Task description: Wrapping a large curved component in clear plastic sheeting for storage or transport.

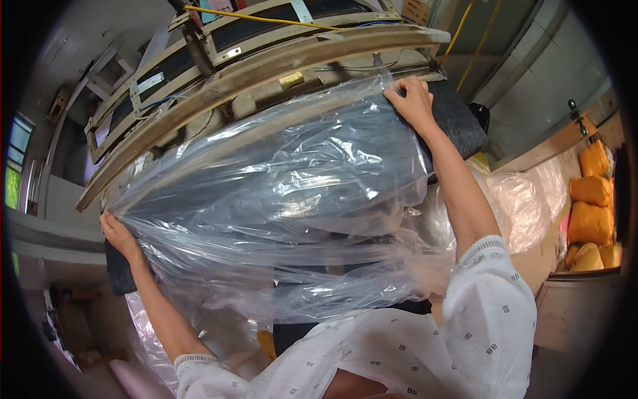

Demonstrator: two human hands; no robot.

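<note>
A wide sheet of clear plastic film point(292, 193) stretches between my two hands, wrinkled and shiny. At the far right, my right hand point(413, 103) pinches its upper corner. My left hand point(118, 233) is closed on the gathered film at the left, where folds fan out from the fingers. Beneath the film lies a dark padded surface point(458, 126), seen bare at the right end. Just beyond the film's upper edge runs a long beige bar point(266, 70) of a machine, close to both hands. The film's lower part hangs down toward my body.
Behind the bar stands a metal machine frame point(193, 40) with a yellow cable point(266, 18). More crumpled clear plastic point(525, 199) lies at the right. Orange bundles point(590, 216) fill a shelf at the far right. A window point(16, 163) is at the far left.
</note>
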